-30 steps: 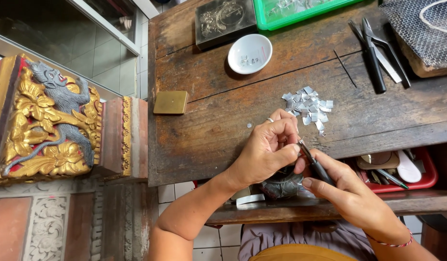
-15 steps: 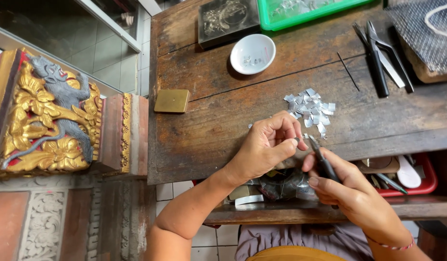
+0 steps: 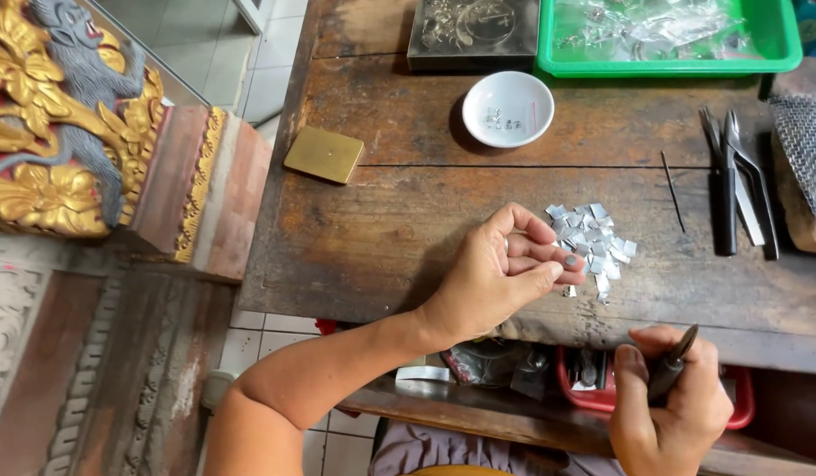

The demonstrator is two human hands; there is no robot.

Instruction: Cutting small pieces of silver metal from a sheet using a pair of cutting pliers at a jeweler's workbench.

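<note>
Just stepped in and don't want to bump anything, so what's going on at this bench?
A person sits at a worn wooden workbench. Their left hand reaches to a small pile of cut silver metal pieces, fingertips curled at its near edge. Their right hand is held back by the bench's front edge, gripping a dark-handled tool. Farther up the bench sit a white dish, a brass plate, pliers and a green tray.

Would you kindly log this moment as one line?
left hand: pinching small metal piece beside metal pieces | right hand: gripping dark tool | surface: wooden bench
</note>
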